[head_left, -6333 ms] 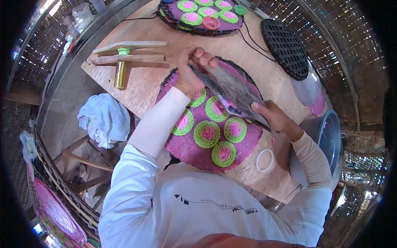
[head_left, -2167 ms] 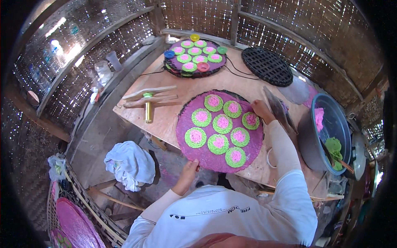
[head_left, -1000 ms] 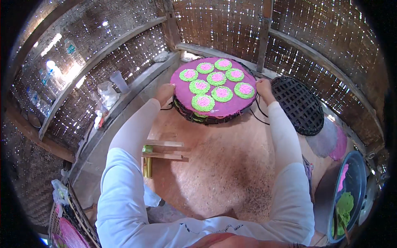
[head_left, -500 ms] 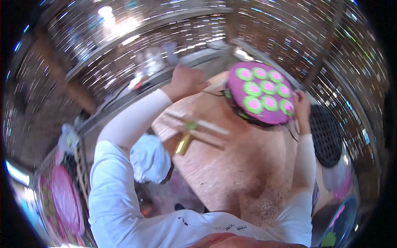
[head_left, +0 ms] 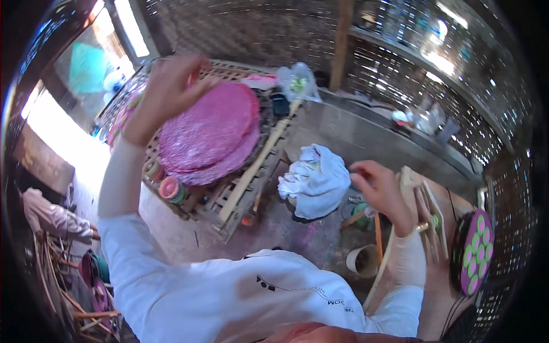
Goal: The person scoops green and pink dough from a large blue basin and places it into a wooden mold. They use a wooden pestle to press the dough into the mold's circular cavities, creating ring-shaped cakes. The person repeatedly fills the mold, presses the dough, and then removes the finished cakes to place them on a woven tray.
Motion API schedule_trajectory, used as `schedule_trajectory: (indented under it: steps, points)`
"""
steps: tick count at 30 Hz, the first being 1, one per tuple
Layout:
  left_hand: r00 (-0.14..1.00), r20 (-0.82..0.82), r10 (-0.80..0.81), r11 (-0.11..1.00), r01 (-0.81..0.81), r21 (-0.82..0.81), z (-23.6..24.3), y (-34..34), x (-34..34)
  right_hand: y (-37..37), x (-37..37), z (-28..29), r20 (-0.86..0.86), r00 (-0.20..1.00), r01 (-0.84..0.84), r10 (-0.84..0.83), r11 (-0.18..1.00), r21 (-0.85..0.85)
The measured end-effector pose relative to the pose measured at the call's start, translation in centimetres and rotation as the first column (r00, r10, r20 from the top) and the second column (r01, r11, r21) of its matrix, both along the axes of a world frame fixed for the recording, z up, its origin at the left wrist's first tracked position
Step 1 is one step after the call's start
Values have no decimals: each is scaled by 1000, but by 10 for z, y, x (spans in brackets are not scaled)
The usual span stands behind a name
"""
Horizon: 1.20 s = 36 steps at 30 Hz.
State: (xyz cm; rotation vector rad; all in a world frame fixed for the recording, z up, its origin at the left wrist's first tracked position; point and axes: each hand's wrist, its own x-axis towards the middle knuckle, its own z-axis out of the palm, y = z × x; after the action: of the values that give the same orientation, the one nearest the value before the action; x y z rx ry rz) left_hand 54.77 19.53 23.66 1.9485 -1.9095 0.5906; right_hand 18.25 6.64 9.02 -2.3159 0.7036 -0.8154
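My left hand (head_left: 168, 100) is raised above the far-left end of a low slatted rack, thumb apart from the fingers and nothing visible between them. Just right of it on the rack lies a stack of large, thin, round pink sheets (head_left: 211, 134) with a shiny surface. My right hand (head_left: 380, 194) hovers by the far-left edge of the wooden table (head_left: 394, 291), fingers loosely curved, apparently holding nothing. To its left is a bundled white cloth (head_left: 317, 180). At the table's right stands a round purple-topped form (head_left: 476, 251) bearing several green-and-pink round pieces.
Wooden sticks (head_left: 432, 220) joined crosswise lie on the table. A small pink-topped jar (head_left: 170, 187) sits at the rack's near edge, a plastic bag (head_left: 298, 83) at its far corner. A pail (head_left: 363, 260) stands on the floor. Another person (head_left: 54, 214) is at far left.
My view has swung left, from the table to the rack. My right hand has left the rim of the purple-topped form; my left hand has moved over beside the pink sheets.
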Motion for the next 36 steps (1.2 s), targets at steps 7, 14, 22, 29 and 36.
schedule_trajectory:
  steps: [7,14,22,29,36]
  points:
    - [830,-383,406,905,-424,42,-127,161,72,54,197,-42,3,853,-500,522,815,293]
    - [644,-496,583,787,-599,148,-208,212,34,137,337,-66,-3,820,-560,572,804,200]
    - [642,-470,606,770,-623,140,-213,175,18,145,352,-85,13,829,-545,559,801,249]
    - [648,-746,-152,971,-45,-237,-203,77,-37,54,225,-37,419,787,-614,452,632,472]
    - [-528,-825,199,738,635,-229,-195,-29,-189,12,10,-1,103,984,-177,146,874,453]
